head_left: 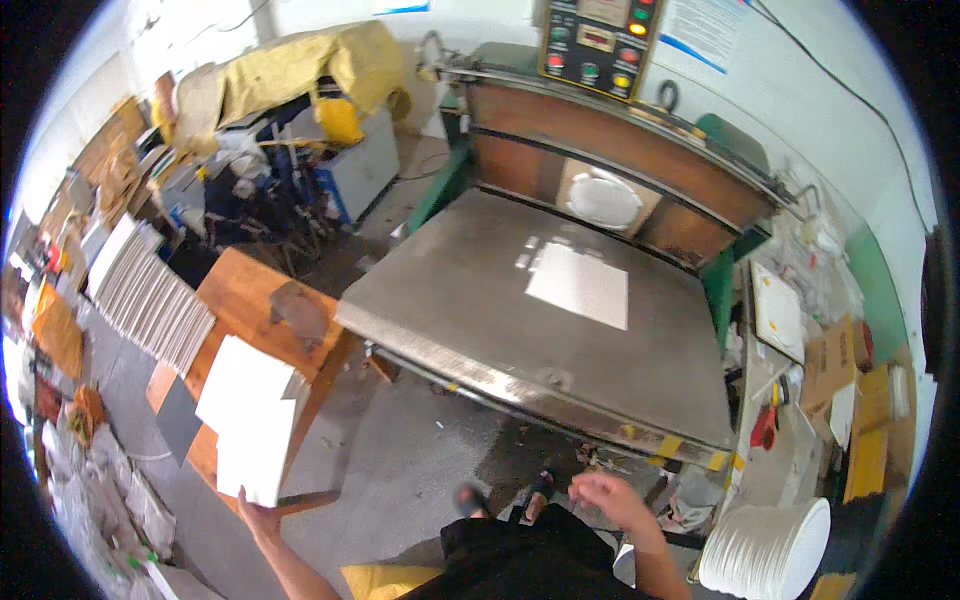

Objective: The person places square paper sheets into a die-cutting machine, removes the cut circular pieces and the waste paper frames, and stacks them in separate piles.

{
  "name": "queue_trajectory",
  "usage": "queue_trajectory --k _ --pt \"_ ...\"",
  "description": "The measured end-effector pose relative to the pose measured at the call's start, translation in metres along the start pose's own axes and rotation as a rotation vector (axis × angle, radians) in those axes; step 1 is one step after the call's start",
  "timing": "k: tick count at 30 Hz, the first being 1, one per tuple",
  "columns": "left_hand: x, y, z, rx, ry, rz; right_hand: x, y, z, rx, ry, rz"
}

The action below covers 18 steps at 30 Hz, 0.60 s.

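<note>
My left hand [260,517] is closed on the near edge of a white sheet [256,450], fingers partly hidden beneath it. That sheet lies over another pile of white sheets [248,380] on an orange-brown wooden table [250,285]. My right hand [606,497] hangs in front of the press, its fingers loosely curled, with nothing visible in them. On the press's grey metal bed [450,270] lies a white square sheet [580,287], with small white pieces [528,252] beside its far left corner. A white oval piece [604,200] shows on a light board at the press's back.
A tall stack of white sheets [150,295] stands left of the table. The control panel [600,45] tops the press. At right are red-handled scissors or pliers [766,425], cardboard boxes [830,370] and a white cord spool [765,550]. A yellow-covered machine [310,75] stands behind.
</note>
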<state>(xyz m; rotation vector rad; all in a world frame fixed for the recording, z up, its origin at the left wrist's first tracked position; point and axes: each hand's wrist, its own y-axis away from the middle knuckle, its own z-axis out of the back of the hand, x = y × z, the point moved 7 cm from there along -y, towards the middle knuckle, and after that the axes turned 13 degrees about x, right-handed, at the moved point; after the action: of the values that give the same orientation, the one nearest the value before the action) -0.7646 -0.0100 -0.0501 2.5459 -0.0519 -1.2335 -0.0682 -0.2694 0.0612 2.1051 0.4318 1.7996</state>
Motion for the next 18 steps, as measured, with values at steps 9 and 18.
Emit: queue_trajectory --k 9,18 --pt "0.031 0.055 -0.225 0.232 -0.139 0.057 0.037 -0.170 0.288 -0.610 -0.268 0.094" --pt "0.290 0.192 -0.455 0.374 -0.280 0.748 0.044 -0.277 0.345 -0.372 -0.795 -0.055"
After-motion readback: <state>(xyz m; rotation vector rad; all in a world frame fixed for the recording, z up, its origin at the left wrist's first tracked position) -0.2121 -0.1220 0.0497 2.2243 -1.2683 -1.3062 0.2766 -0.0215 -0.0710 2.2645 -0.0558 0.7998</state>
